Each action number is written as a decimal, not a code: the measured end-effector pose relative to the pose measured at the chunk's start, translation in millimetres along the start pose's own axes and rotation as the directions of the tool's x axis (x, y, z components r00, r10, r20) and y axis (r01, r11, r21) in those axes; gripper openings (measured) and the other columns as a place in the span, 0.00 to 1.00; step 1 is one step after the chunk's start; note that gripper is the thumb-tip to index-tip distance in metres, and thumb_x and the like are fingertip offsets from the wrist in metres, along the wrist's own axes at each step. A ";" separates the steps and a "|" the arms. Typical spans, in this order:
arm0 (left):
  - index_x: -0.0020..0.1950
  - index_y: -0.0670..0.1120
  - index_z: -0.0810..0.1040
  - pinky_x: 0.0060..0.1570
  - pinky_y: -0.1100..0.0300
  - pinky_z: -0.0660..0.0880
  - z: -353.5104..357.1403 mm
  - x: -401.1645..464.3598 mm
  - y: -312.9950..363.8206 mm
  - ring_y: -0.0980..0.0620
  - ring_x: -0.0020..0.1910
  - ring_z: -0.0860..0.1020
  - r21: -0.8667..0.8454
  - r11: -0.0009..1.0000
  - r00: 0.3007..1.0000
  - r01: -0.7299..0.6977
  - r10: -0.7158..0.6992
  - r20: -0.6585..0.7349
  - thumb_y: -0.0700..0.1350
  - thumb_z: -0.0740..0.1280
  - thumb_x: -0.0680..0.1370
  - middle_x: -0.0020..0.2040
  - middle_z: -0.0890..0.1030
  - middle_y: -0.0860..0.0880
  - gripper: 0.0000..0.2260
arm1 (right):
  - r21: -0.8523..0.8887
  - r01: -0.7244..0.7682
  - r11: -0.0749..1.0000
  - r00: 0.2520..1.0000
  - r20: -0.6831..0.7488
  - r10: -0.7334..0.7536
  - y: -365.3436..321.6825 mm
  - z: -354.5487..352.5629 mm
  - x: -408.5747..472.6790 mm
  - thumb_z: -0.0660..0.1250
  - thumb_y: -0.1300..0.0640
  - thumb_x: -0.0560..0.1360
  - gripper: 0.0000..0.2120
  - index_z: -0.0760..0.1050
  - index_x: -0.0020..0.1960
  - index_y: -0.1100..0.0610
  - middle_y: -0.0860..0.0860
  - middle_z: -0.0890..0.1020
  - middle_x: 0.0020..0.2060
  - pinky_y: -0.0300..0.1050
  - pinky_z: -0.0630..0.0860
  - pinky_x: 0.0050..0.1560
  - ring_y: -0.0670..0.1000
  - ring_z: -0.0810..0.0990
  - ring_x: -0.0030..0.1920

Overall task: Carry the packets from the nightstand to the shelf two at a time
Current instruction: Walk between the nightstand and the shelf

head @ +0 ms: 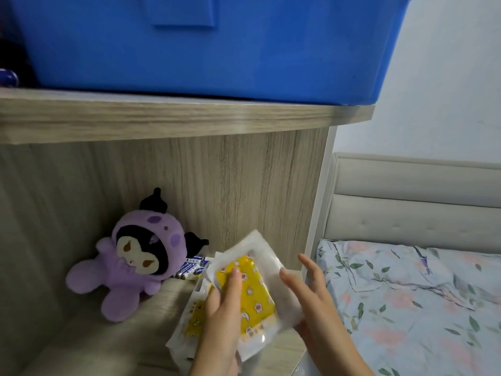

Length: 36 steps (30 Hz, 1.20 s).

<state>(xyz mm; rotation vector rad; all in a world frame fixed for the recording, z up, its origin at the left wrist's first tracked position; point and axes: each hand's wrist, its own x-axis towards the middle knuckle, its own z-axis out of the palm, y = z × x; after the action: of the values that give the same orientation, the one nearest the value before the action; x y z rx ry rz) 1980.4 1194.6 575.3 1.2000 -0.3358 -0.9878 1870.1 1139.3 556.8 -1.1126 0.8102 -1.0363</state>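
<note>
Two hands meet over the nightstand: left hand grips the top packet, right hand, fingers straight, touches its edge. At least one more packet lies beneath; exact number unclear. One plush, several batteries behind

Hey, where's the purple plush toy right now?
The purple plush toy sits at lower left in the head view, against the nightstand's wooden back, just left of the batteries.
</note>
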 end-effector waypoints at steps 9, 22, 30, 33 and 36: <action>0.56 0.59 0.77 0.48 0.64 0.71 -6.6 -6.3 -7.7 0.59 0.51 0.80 -0.074 0.980 0.983 -0.184 0.185 0.007 0.48 0.69 0.75 0.56 0.81 0.58 0.11 | 0.376 -0.175 0.910 0.971 0.216 0.098 12.4 24.9 -6.8 0.70 0.57 0.72 0.20 0.77 0.62 0.63 0.62 0.84 0.54 0.51 0.83 0.42 0.57 0.85 0.49; 0.72 0.57 0.66 0.54 0.59 0.71 -19.6 15.1 11.4 0.59 0.51 0.75 0.143 0.970 0.978 -0.198 0.185 0.100 0.60 0.59 0.77 0.61 0.75 0.56 0.23 | -0.171 0.236 0.957 0.962 0.177 -0.206 0.9 28.4 4.1 0.65 0.52 0.77 0.10 0.73 0.57 0.54 0.53 0.83 0.48 0.44 0.80 0.49 0.49 0.83 0.48; 0.54 0.62 0.70 0.50 0.60 0.75 -28.2 29.1 9.9 0.58 0.53 0.78 0.314 0.891 0.933 -0.327 0.250 0.259 0.51 0.57 0.82 0.56 0.79 0.55 0.06 | -0.205 0.305 0.930 0.937 0.241 -0.254 13.1 31.3 8.9 0.57 0.58 0.82 0.15 0.65 0.66 0.46 0.35 0.81 0.51 0.34 0.75 0.53 0.36 0.79 0.53; 0.52 0.58 0.74 0.45 0.64 0.76 -32.6 36.6 21.9 0.62 0.46 0.81 0.336 0.858 0.910 -0.387 0.297 0.289 0.46 0.60 0.81 0.47 0.82 0.59 0.07 | -0.107 0.249 0.963 0.940 0.266 -0.214 10.6 31.5 14.8 0.58 0.61 0.82 0.20 0.63 0.69 0.42 0.43 0.82 0.56 0.41 0.78 0.56 0.44 0.81 0.57; 0.52 0.56 0.77 0.50 0.61 0.77 -42.7 54.9 31.5 0.60 0.50 0.82 0.396 0.831 0.908 -0.391 0.279 0.311 0.45 0.61 0.81 0.47 0.84 0.58 0.07 | -0.123 0.212 0.970 0.944 0.283 -0.170 5.7 33.0 24.8 0.57 0.57 0.82 0.12 0.71 0.63 0.49 0.47 0.84 0.51 0.45 0.80 0.55 0.47 0.83 0.54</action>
<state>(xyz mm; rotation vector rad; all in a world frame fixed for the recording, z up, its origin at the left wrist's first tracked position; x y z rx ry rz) 2055.1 1178.9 572.7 1.3739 -0.9860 -0.7601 1909.8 1126.8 559.6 -1.4516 0.5755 -0.9660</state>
